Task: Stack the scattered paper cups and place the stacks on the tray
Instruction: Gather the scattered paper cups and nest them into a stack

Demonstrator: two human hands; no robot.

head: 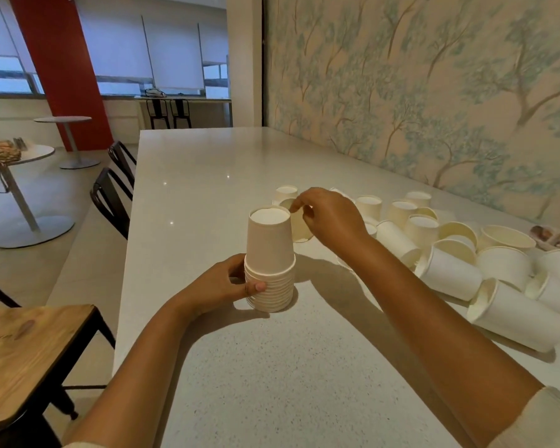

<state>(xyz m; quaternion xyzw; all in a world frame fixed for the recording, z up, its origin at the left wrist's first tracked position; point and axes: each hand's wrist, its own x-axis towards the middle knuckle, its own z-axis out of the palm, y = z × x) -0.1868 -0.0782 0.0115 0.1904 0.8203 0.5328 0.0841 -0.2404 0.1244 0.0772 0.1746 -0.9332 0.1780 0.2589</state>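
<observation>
A stack of upside-down white paper cups point(270, 263) stands on the white table point(207, 176). My left hand point(230, 284) grips the stack's lower rims from the left. My right hand point(328, 218) reaches behind the stack and pinches the rim of a single cup point(299, 229) lying just beyond it. Several loose cups point(450, 273), upright, upside down or on their sides, are scattered to the right along the wall. A patterned tray point(555, 237) shows partly at the far right edge.
A wallpapered wall runs along the table's right side. Black metal chairs point(110, 195) stand along the table's left edge, and a wooden stool seat point(26, 357) sits near left. Round tables stand further off on the left.
</observation>
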